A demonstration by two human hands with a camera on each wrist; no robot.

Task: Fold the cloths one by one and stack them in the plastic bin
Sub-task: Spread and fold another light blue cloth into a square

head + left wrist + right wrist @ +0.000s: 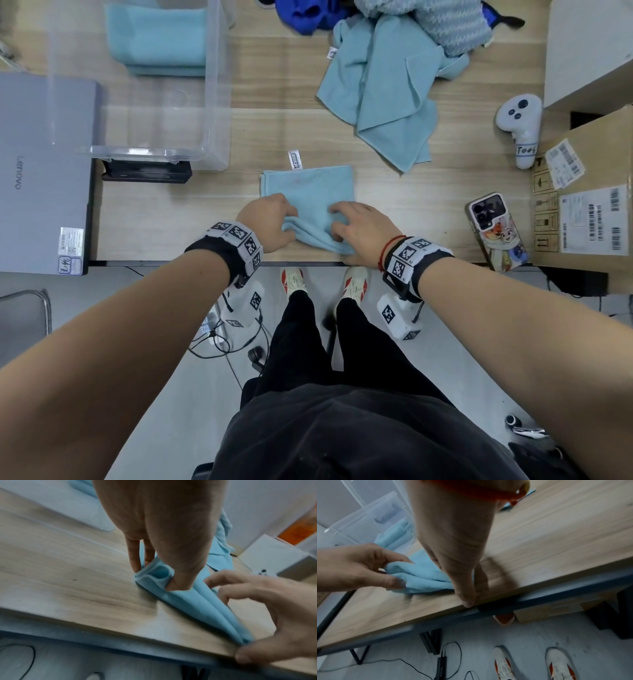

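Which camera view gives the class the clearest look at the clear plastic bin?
The head view: the plastic bin shows almost whole from above, its clear walls around folded blue cloths inside. The right wrist view catches only part of its walls, blurred. The left wrist view shows just a pale blurred corner.

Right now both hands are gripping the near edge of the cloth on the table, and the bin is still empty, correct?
Not quite: the bin is not empty. The head view shows folded cloths already in it. The left hand and right hand do grip the near edge of the cloth on the table.
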